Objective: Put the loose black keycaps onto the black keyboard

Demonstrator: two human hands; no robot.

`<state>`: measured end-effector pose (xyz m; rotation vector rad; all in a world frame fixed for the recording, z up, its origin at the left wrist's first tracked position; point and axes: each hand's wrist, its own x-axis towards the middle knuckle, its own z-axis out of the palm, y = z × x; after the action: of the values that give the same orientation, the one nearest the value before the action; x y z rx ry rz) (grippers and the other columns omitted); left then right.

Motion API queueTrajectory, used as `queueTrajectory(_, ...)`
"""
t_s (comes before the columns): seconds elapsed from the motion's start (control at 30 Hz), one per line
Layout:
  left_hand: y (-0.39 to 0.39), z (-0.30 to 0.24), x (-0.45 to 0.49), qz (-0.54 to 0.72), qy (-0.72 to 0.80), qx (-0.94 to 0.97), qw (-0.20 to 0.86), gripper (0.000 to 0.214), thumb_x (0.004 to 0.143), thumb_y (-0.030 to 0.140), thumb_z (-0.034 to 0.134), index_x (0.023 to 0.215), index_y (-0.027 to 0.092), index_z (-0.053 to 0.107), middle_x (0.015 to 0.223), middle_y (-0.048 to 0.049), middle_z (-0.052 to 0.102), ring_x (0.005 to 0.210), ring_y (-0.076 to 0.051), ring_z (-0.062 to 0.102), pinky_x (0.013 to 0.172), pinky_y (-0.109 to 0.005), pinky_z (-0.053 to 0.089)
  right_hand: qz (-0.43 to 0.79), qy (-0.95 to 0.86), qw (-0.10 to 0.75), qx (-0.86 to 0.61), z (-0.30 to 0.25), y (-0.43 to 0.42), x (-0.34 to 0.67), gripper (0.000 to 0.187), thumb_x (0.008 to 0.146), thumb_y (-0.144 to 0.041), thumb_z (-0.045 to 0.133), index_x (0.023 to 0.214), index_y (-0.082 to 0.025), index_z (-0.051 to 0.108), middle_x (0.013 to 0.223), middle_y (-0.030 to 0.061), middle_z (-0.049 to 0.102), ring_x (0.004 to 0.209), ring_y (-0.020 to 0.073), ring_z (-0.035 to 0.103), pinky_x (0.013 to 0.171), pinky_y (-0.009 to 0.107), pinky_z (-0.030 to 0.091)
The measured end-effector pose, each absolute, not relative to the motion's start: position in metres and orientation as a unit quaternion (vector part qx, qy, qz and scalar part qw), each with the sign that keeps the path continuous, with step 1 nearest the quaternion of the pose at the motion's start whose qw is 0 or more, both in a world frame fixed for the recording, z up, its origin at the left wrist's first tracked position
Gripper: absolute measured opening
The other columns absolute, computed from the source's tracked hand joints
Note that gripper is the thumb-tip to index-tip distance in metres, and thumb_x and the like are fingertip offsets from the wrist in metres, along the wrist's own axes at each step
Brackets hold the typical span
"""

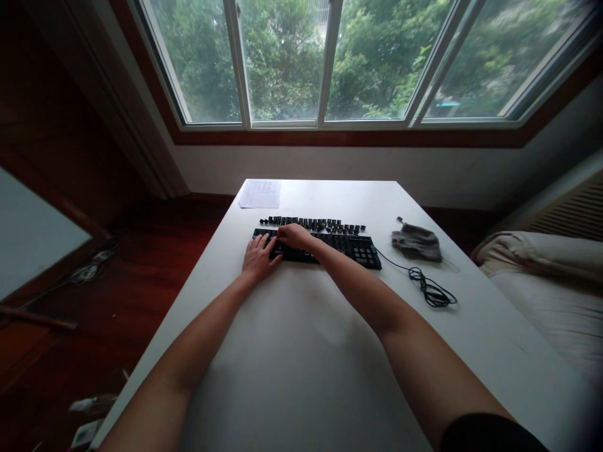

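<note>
A black keyboard (pixel 330 246) lies on the white table, its number pad at the right end. My left hand (pixel 258 254) rests over the keyboard's left end, fingers spread and lying flat on it. Just to its right, my right hand (pixel 293 235) is closed in a pinch above the upper left keys. Whatever sits between its fingertips is hidden. Behind the keyboard runs a loose row of black keycaps (pixel 308 223), partly covered by my right hand.
On the white table (pixel 292 351), a coiled black cable (pixel 431 289) lies at the right, joined to the keyboard. Beyond it is a grey cloth (pixel 415 242). A sheet of paper (pixel 260 194) lies at the far left corner. A bed (pixel 546 282) stands to the right.
</note>
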<state>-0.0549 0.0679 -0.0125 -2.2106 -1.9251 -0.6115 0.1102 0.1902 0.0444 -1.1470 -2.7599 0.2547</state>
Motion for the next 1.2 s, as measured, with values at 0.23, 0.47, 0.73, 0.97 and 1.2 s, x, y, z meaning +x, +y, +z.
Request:
queueTrajectory(0.23, 0.066, -0.009, -0.051, -0.187, -0.590, -0.782, 0.071, 0.063, 0.099, 0.042, 0.051, 0.159, 0.024, 0.043, 0.167, -0.0054, 0.038, 0.157, -0.032, 0.027, 0.130, -0.058, 0.013, 0.051, -0.866, 0.120, -0.483, 0.050, 0.201, 0.126, 0.029, 0.102, -0.033, 0.052, 0.117, -0.025, 0.075, 0.115, 0.0078, 0.077, 0.104, 0.0232, 0.069, 0.080, 0.027, 0.046)
queueTrajectory(0.47, 0.069, -0.010, -0.052, -0.160, -0.573, -0.802, 0.058, 0.061, 0.101, 0.036, 0.046, 0.160, 0.024, 0.041, 0.168, -0.0037, 0.035, 0.157, -0.029, 0.029, 0.130, -0.057, 0.013, -0.003, -0.860, 0.101, -0.499, 0.040, 0.200, 0.119, 0.031, 0.103, -0.030, 0.048, 0.116, -0.020, 0.074, 0.122, 0.0156, 0.071, 0.113, 0.0285, 0.062, 0.089, 0.034, 0.048)
queueTrajectory(0.73, 0.070, -0.010, -0.050, -0.171, -0.587, -0.790, 0.045, 0.063, 0.100, 0.037, 0.048, 0.161, 0.023, 0.040, 0.164, -0.0053, 0.043, 0.155, -0.029, 0.032, 0.130, -0.055, 0.016, -0.028, -0.876, 0.086, -0.474, 0.039, 0.219, 0.104, 0.034, 0.099, -0.034, 0.058, 0.126, -0.018, 0.070, 0.132, 0.0195, 0.062, 0.123, 0.0326, 0.049, 0.100, 0.041, 0.042)
queueTrajectory(0.97, 0.068, -0.010, -0.051, -0.173, -0.589, -0.788, 0.050, 0.062, 0.100, 0.037, 0.048, 0.160, 0.023, 0.041, 0.166, -0.0061, 0.041, 0.155, -0.029, 0.032, 0.130, -0.054, 0.017, -0.035, -0.881, 0.080, -0.465, 0.032, 0.238, 0.094, 0.029, 0.095, -0.036, 0.065, 0.118, -0.021, 0.075, 0.128, 0.0166, 0.064, 0.121, 0.0322, 0.049, 0.098, 0.040, 0.041)
queueTrajectory(1.2, 0.067, -0.009, -0.051, -0.180, -0.590, -0.785, 0.054, 0.059, 0.100, 0.038, 0.049, 0.156, 0.020, 0.046, 0.165, -0.0079, 0.042, 0.154, -0.028, 0.034, 0.130, -0.052, 0.019, -0.040, -0.897, 0.088, -0.431, 0.028, 0.246, 0.091, 0.026, 0.094, -0.030, 0.067, 0.117, -0.022, 0.077, 0.124, 0.0165, 0.066, 0.121, 0.0330, 0.050, 0.099, 0.042, 0.038)
